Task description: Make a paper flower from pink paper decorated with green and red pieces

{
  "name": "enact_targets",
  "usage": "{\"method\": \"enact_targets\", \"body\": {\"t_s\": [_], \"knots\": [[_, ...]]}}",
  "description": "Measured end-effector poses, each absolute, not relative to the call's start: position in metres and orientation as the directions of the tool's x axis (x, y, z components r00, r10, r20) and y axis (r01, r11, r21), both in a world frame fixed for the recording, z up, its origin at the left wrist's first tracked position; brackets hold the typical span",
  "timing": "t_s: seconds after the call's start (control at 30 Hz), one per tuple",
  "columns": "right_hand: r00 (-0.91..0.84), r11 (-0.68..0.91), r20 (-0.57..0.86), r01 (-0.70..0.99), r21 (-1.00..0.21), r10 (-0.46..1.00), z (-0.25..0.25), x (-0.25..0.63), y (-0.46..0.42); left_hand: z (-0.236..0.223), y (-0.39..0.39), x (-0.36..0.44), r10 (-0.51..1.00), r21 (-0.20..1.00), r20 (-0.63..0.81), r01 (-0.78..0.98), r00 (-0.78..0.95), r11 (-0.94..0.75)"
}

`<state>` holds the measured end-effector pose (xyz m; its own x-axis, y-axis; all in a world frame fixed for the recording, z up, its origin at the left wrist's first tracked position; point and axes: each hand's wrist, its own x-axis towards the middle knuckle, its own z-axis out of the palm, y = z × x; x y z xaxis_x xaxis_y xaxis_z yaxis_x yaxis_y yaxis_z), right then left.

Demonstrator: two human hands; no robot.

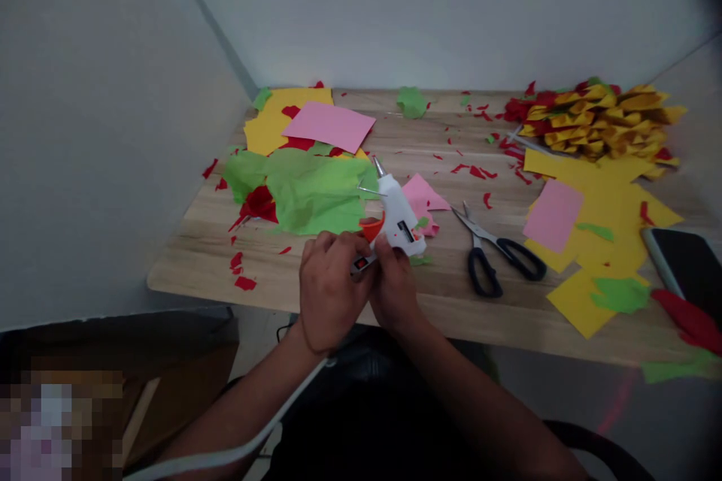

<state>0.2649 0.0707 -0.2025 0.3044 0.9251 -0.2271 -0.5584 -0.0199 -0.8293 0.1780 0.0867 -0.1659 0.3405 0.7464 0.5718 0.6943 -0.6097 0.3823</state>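
A white glue gun (398, 219) with an orange trigger lies at the near edge of the wooden table (451, 301), its nozzle pointing away from me. My left hand (329, 287) wraps around its handle end, where a small red switch shows. My right hand (395, 287) presses against the same handle from the right. Its white cable runs down past my left wrist. Green tissue paper (313, 192) lies just behind the gun, and a pink paper scrap (424, 195) sits beside the nozzle.
Black-handled scissors (496, 252) lie right of the gun. Yellow and pink sheets (592, 218) cover the right side, with a pile of folded yellow-red paper pieces (598, 120) behind. A dark phone (685, 263) rests at the right edge. More sheets (316, 124) lie far left; red scraps are scattered about.
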Motion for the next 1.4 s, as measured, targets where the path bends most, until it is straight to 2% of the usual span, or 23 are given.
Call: {"method": "enact_targets", "body": {"t_s": [0.1, 0.23, 0.33, 0.5, 0.6, 0.73, 0.83, 0.93, 1.03, 1.23, 1.4], "knots": [[0.365, 0.021, -0.225, -0.562, -0.827, 0.904, -0.201, 0.285, 0.069, -0.162, 0.085, 0.184, 0.721, 0.417, 0.539, 0.606, 0.435, -0.677], [0.347, 0.062, -0.181, -0.585, -0.809, 0.92, -0.204, 0.31, 0.063, -0.15, 0.089, 0.184, 0.68, 0.553, 0.565, 0.398, 0.467, -0.732], [0.37, 0.124, -0.112, -0.558, -0.82, 0.922, -0.204, 0.322, 0.059, -0.141, 0.107, 0.18, 0.698, 0.642, 0.614, 0.281, 0.368, -0.713], [0.477, 0.185, -0.076, -0.477, -0.859, 0.876, -0.199, 0.342, 0.053, -0.139, 0.163, 0.187, 0.717, 0.688, 0.692, 0.221, 0.089, -0.691], [0.562, 0.188, -0.063, -0.379, -0.906, 0.825, -0.193, 0.365, 0.045, -0.147, 0.204, 0.206, 0.749, 0.732, 0.66, 0.168, 0.067, -0.66], [0.696, 0.135, -0.047, -0.204, -0.97, 0.716, -0.178, 0.405, 0.038, -0.172, 0.248, 0.242, 0.776, 0.766, 0.601, 0.141, 0.191, -0.627], [0.666, -0.074, -0.08, -0.037, -0.997, 0.742, -0.172, 0.428, 0.039, -0.197, 0.261, 0.265, 0.771, 0.775, 0.544, 0.154, 0.331, -0.613], [0.562, -0.311, -0.18, 0.146, -0.939, 0.807, -0.175, 0.439, 0.043, -0.217, 0.257, 0.271, 0.742, 0.753, 0.488, 0.208, 0.459, -0.624], [0.5, -0.443, -0.262, 0.285, -0.85, 0.825, -0.182, 0.442, 0.047, -0.225, 0.25, 0.265, 0.676, 0.688, 0.452, 0.255, 0.582, -0.68], [0.45, -0.526, -0.323, 0.46, -0.715, 0.833, -0.185, 0.445, 0.054, -0.232, 0.25, 0.26, 0.494, 0.56, 0.371, 0.235, 0.786, -0.794], [0.405, -0.515, -0.326, 0.57, -0.64, 0.854, -0.177, 0.446, 0.059, -0.239, 0.25, 0.263, 0.49, 0.541, 0.284, 0.284, 0.824, -0.791]]}}
